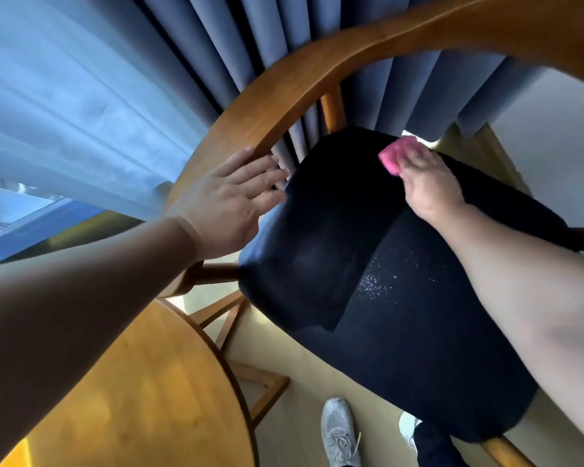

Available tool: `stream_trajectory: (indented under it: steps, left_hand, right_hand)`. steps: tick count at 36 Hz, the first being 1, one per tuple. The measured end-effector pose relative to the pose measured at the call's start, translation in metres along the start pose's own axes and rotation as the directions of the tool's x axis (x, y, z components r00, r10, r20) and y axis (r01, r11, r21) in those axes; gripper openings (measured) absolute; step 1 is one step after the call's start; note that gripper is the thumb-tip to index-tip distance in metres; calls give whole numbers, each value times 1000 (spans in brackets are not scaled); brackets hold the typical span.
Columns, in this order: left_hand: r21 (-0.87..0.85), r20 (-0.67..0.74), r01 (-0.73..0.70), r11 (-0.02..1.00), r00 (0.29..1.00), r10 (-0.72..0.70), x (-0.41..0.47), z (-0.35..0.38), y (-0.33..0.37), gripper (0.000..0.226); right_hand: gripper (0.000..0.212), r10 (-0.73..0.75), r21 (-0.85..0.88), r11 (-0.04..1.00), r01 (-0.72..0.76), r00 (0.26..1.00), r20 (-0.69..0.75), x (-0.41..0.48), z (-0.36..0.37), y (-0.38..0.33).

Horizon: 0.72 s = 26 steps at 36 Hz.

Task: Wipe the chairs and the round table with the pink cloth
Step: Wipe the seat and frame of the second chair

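Two bare hands reach over one chair. The left hand (230, 200) is spread with fairly straight fingers, its thumb lying against the curved wooden back rail (317, 69) on the left. The right hand (425, 183) curls its fingers over the crumpled pink cloth (393, 156), pressing it onto the far edge of the black padded seat (351, 264). At near left lies the round wooden table (132, 382), just beside the chair. A blue pleated curtain (250, 35) and a sheer white curtain (64, 112) hang beyond. One grey sneaker (339, 429) stands on the pale floor (300, 348).
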State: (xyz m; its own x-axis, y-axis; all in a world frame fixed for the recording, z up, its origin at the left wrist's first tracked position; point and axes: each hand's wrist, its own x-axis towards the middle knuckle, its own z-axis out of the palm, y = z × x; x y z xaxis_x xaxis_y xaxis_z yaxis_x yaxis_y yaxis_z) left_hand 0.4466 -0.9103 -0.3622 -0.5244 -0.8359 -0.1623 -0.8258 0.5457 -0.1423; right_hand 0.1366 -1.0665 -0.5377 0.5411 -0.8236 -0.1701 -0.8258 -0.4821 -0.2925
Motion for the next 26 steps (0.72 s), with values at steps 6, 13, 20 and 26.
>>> stream_trajectory:
  steps: [6,13,20,26]
  left_hand:
    - [-42,-5,-10,999,1000,10,0,0,-4,39]
    - [-35,4,-32,999,999,32,1,3,-5,36]
    - [-10,-26,-23,1000,999,23,2,6,-5,37]
    - [-12,-51,-30,999,998,29,1,5,-4,34]
  right_hand:
    - [48,120,79,990,-118,992,-31,-8,-7,-15]
    - [48,44,78,996,-41,999,-30,-59,21,-29]
    - [51,-75,31,997,76,997,-26,-132,50,-81]
    - [50,-216,98,972,214,976,9,-201,87,-135]
